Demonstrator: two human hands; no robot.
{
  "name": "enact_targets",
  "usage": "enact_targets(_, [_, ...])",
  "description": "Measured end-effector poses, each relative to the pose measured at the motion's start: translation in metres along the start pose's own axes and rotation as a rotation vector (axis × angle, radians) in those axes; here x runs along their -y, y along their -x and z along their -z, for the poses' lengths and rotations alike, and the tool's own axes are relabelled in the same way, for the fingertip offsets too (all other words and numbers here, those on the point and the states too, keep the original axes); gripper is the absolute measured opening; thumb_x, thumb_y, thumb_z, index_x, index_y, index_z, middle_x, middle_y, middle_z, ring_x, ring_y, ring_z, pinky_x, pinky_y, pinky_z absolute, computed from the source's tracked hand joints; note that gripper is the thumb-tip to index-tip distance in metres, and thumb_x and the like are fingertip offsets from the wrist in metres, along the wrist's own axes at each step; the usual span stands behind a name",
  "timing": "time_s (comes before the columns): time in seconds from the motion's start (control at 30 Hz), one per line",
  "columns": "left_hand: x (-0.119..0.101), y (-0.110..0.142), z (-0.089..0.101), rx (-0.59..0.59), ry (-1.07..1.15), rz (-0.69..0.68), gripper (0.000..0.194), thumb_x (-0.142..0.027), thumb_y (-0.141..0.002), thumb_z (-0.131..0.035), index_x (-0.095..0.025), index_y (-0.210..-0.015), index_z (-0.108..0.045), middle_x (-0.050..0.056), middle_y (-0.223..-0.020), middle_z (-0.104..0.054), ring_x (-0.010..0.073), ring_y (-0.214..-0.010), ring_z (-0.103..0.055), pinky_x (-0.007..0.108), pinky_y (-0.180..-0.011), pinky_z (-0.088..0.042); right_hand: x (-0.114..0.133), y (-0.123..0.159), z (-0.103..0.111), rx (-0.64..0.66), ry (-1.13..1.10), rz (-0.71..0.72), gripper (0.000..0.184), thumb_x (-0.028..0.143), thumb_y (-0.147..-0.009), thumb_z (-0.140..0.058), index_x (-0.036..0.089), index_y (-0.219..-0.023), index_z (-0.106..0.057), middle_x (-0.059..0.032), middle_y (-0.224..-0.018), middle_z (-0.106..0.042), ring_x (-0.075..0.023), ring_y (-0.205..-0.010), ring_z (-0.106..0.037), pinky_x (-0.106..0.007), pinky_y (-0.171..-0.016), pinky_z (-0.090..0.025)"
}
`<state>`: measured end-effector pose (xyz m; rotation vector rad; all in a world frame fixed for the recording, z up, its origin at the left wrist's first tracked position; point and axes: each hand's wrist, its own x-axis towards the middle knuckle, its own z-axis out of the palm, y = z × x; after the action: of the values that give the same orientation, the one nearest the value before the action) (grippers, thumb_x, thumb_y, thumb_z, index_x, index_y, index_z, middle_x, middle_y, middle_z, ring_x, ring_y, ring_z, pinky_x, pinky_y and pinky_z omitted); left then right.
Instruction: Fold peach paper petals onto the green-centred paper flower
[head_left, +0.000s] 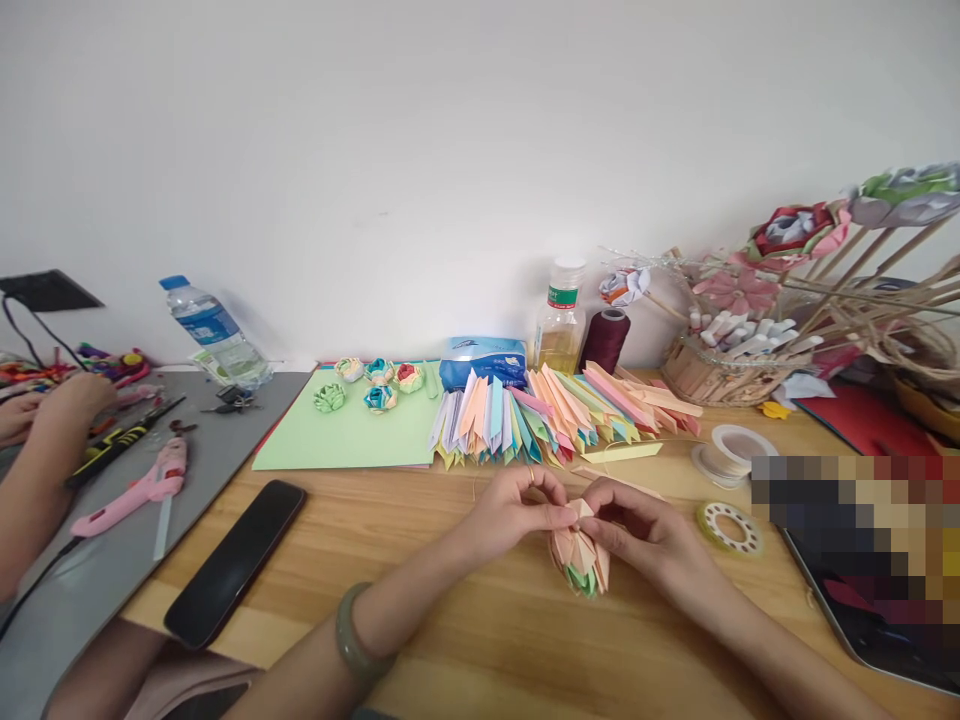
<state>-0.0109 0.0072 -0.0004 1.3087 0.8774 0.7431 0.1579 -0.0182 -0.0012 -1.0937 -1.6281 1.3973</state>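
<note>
Between my two hands is a folded paper flower [579, 560], peach on the outside with green petals at its lower end. My left hand [517, 512] pinches its upper left part between thumb and fingers. From the other side, my right hand [637, 525] grips the same flower near its top, the thumb pressed on the peach paper. Just beyond the hands lies a row of folded paper strips [517, 420] in many colours. Several small finished paper flowers [380, 399] rest on a light green sheet [337, 445] at the back left.
A phone [236, 562] lies at left, near a pink glue gun [142, 490] and another person's hands [79, 400]. Tape roll [729, 528], thread spool [733, 455] and tablet [847, 610] are at right. Behind stand a tissue pack [484, 361], glass bottle [560, 320] and basket [712, 375].
</note>
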Motion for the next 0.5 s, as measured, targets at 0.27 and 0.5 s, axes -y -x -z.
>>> enact_targets(0.27, [0.009, -0.007, 0.004, 0.048, -0.047, 0.094, 0.017, -0.027, -0.06, -0.065, -0.012, -0.066, -0.058, 0.0, -0.064, -0.056, 0.0102, -0.062, -0.049, 0.024, -0.064, -0.038, -0.012, -0.006, 0.001, 0.029, -0.005, -0.098, 0.023, 0.038, -0.077, -0.054, 0.015, -0.076, -0.056, -0.0018, -0.072, -0.058, -0.015, -0.068, -0.053, -0.027, -0.062, -0.04])
enact_targets(0.5, [0.015, -0.008, 0.003, 0.048, -0.058, 0.143, 0.018, -0.026, -0.056, -0.067, -0.012, -0.063, -0.057, 0.0, -0.064, -0.058, 0.0105, -0.06, -0.051, 0.024, -0.062, -0.039, -0.014, -0.008, 0.002, 0.05, -0.075, -0.161, 0.023, 0.037, -0.072, -0.061, 0.015, -0.073, -0.055, 0.0, -0.07, -0.057, -0.0129, -0.065, -0.052, -0.025, -0.06, -0.04])
